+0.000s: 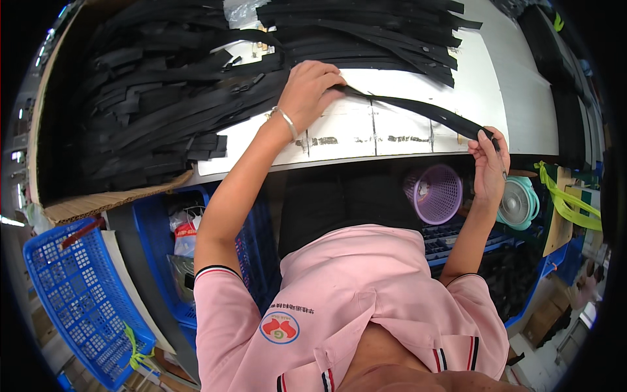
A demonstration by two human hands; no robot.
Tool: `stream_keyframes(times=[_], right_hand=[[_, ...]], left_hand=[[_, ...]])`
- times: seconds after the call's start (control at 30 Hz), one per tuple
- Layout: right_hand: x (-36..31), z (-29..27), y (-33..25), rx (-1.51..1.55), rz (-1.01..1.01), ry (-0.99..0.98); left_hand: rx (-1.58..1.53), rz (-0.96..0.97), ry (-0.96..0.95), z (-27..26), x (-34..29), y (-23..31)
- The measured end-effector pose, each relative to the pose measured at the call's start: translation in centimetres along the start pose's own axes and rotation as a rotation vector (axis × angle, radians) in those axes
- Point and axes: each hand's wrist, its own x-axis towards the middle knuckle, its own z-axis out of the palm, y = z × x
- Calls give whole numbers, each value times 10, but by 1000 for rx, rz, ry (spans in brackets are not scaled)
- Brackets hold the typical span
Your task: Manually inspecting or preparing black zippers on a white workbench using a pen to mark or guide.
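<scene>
A black strap [418, 106] stretches between my two hands above the white tabletop, sagging slightly. My left hand [312, 91], with a bracelet at its wrist, closes on the strap's left end beside the piled straps. My right hand [490, 160] pinches the other end near the table's front edge. A thin object [503, 171], too small to make out, shows beside the right fingers. Under the strap the white board [353, 124] carries dark lines and worn tape marks.
Black straps [157, 91] heap in a cardboard box [117, 196] at left; more straps [366, 32] lie at the back. Below the table edge are a purple basket [436, 196], a teal fan [518, 201] and blue crates [72, 281].
</scene>
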Motion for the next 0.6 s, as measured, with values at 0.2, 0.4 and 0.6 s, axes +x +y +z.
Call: stream_keyframes(times=[0.2, 0.4, 0.6], right_hand=[[2, -26, -13, 46, -129, 65], [3, -31, -16, -109, -37, 72], [-15, 7, 7, -275, 104, -76]], left_hand=[[-169, -138, -13, -5, 20, 28], [-223, -149, -165, -48, -22, 68], [-124, -458, -150, -68, -86, 55]])
